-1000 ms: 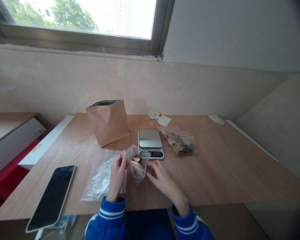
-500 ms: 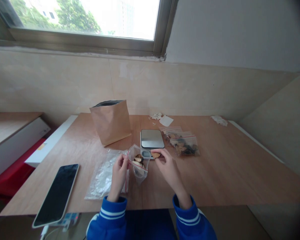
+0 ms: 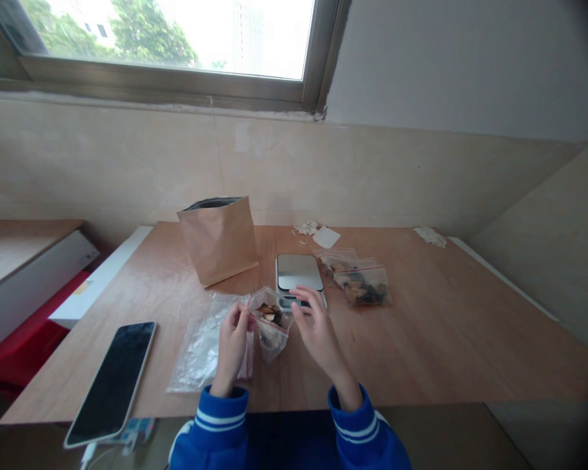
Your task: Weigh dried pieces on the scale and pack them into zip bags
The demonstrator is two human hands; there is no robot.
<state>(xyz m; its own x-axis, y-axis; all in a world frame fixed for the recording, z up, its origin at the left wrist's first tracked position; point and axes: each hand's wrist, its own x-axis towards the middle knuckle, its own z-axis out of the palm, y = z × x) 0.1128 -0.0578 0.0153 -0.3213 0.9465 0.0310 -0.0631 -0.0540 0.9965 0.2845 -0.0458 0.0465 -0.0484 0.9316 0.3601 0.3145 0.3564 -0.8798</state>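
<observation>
My left hand [image 3: 235, 329] pinches the left edge of a small clear zip bag [image 3: 273, 336], its mouth held wide. Inside the bag lie brown and dark dried slices [image 3: 269, 313]. Beside the bag's right edge, my right hand [image 3: 313, 321] has its fingers apart with nothing seen between them; whether the thumb touches the plastic I cannot tell. Just beyond both hands is a digital kitchen scale [image 3: 298, 271] with a bare metal plate, its display partly covered by my right fingers. A stack of flat clear zip bags [image 3: 200, 352] lies under and left of my left hand.
A brown paper pouch [image 3: 219, 241] stands with its top open at the back left. Filled zip bags [image 3: 362, 284] lie right of the scale. A phone [image 3: 115, 378] overhangs the front left table edge. Scraps [image 3: 306, 228] and a white paper [image 3: 326, 237] lie near the wall.
The brown slice that was in my right fingers is no longer there, and more brown pieces show in the bag. My right hand has moved slightly left and its fingers have spread.
</observation>
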